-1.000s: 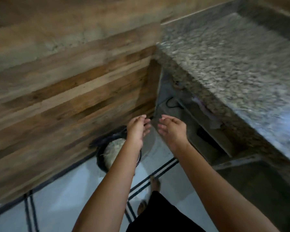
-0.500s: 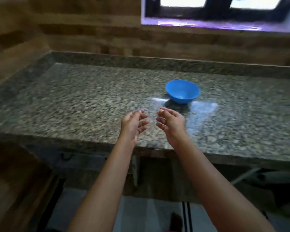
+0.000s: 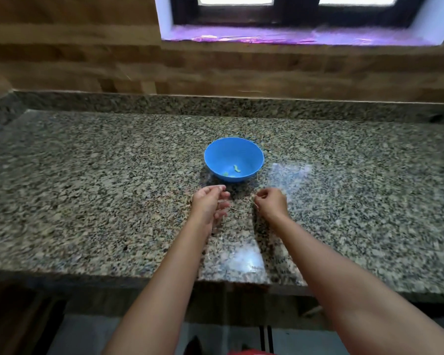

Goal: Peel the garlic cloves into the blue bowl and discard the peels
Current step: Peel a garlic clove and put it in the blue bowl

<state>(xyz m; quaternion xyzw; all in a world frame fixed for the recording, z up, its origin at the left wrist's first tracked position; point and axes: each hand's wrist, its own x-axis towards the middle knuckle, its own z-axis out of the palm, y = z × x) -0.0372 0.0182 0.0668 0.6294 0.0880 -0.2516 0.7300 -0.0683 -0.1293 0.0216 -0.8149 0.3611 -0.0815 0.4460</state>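
While we held both hands low over the desk [image 3: 87,201], just on the near side of the blue bowl [image 3: 231,151], the bowl sat dead ahead, between them. It was a bit closer to our left hand [image 3: 208,204] than to our right hand [image 3: 271,203].

Left hand: fingers loose and half-spread, nothing in it that we could see.

Right hand: fingers curled in, thumb and forefinger tips together like a pinch. A pale speck showed at the tips, too small to call clove or peel, so we couldn't tell what it gripped, if anything.

Garlic cloves [image 3: 237,168]: two small pale pieces in the bowl bottom, toward its near wall. We took them for peeled ones. We couldn't pick out any unpeeled garlic against the speckled desk.

Our read: peeling looked nearly done. Any drop into the bowl was a short forward reach, with the right hand going forward-left over the near rim.
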